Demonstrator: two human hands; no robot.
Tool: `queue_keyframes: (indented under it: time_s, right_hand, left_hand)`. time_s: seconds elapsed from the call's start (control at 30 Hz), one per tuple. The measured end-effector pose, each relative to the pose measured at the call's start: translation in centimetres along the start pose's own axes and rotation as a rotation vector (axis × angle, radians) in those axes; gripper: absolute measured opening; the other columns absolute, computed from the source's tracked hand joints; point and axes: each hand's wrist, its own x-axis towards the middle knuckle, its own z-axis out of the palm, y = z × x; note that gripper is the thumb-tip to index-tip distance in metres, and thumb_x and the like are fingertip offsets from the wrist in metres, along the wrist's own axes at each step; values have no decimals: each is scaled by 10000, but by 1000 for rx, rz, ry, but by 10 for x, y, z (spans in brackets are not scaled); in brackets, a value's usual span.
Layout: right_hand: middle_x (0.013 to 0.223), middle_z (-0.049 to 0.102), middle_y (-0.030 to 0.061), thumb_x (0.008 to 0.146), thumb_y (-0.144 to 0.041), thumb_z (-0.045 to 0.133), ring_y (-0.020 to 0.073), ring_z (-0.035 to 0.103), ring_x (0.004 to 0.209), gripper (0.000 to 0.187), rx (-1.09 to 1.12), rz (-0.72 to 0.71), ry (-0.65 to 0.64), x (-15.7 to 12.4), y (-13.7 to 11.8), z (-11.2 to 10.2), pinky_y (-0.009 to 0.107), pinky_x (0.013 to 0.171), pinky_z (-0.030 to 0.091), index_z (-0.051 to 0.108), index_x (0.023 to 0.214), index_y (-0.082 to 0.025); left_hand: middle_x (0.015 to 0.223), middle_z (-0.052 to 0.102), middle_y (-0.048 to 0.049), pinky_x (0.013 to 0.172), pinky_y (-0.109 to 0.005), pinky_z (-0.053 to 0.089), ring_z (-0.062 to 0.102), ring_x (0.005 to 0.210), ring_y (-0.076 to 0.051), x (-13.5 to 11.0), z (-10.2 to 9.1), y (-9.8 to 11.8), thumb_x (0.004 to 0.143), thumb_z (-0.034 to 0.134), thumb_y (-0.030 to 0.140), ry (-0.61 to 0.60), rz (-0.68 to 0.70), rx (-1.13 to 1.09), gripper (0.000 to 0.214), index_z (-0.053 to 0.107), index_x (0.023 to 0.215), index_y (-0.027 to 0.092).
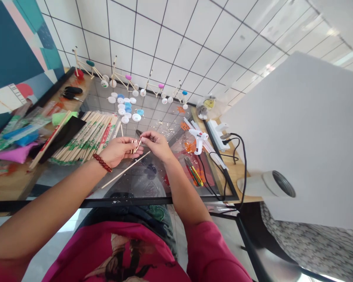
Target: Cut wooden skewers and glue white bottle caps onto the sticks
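My left hand (pixel 120 152), with a dark red bead bracelet (pixel 102 162) at the wrist, is turned palm up. Several short pieces of wooden stick (pixel 133 147) lie in its closed fingers. Right beside it, my right hand (pixel 153 141) pinches one short piece of wooden stick (pixel 139 143) over the left fingertips. Just behind the hands shows the dark end of a tool (pixel 139 132), partly hidden. A long thin wooden stick (pixel 126 169) lies slantwise on the glass tabletop below the hands.
Paper-wrapped chopsticks (pixel 85 137) lie left. Bottle caps (pixel 127 107) and small wheeled stick models (pixel 123 80) stand at the back. A white glue gun (pixel 198 139), yellow-handled pliers (pixel 194 171), a power strip (pixel 218 135) and black cables (pixel 244 168) are on the right.
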Motion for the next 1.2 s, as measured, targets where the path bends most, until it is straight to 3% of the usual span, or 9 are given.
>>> queue_keyframes:
  time_s: [0.27, 0.4, 0.53, 0.7, 0.9, 1.2]
  right_hand:
    - [865, 689, 14, 760, -447, 725, 149, 637, 809, 293, 43, 5, 36, 1, 3, 0, 297, 798, 523, 674, 909, -200]
    - [827, 694, 5, 762, -471, 720, 127, 631, 739, 307, 106, 11, 119, 3, 2, -1, 275, 751, 530, 646, 895, -204]
    - [787, 696, -4, 747, -481, 740, 110, 616, 676, 329, 166, 10, 188, 4, 0, -1, 261, 716, 532, 632, 895, -208]
    - [755, 676, -13, 732, -456, 770, 100, 601, 649, 321, 185, 1, 155, 3, -1, 0, 242, 677, 510, 661, 894, -201]
    - [790, 693, 0, 737, -476, 764, 128, 626, 698, 323, 147, -11, 95, 1, 0, 1, 274, 719, 530, 708, 904, -206]
    - [919, 738, 35, 831, -367, 677, 162, 666, 864, 202, -135, -141, 66, -2, -2, 6, 308, 830, 523, 760, 909, -200]
  left_hand:
    - [827, 761, -164, 688, -326, 641, 754, 744, -218, 0, 2, 4, 941, 535, 150, -53, -32, -109, 215, 723, 861, 82]
    - [861, 764, -136, 778, -337, 638, 754, 820, -205, 2, 0, 2, 883, 562, 44, -54, 14, -170, 172, 726, 857, 89]
    - [831, 759, -128, 751, -295, 635, 753, 794, -194, 5, -2, -2, 855, 599, 16, -14, 87, -107, 146, 730, 834, 77]
    - [789, 755, -113, 661, -262, 630, 752, 720, -189, 7, -4, -3, 848, 636, 37, 26, 87, -64, 110, 733, 850, 89]
    - [851, 764, -110, 666, -276, 637, 760, 749, -200, 6, -5, -3, 865, 635, 70, 17, 84, -52, 109, 738, 869, 105]
    - [830, 772, -124, 675, -257, 632, 754, 738, -180, 3, -2, -4, 846, 665, 73, -29, -3, 12, 87, 743, 825, 104]
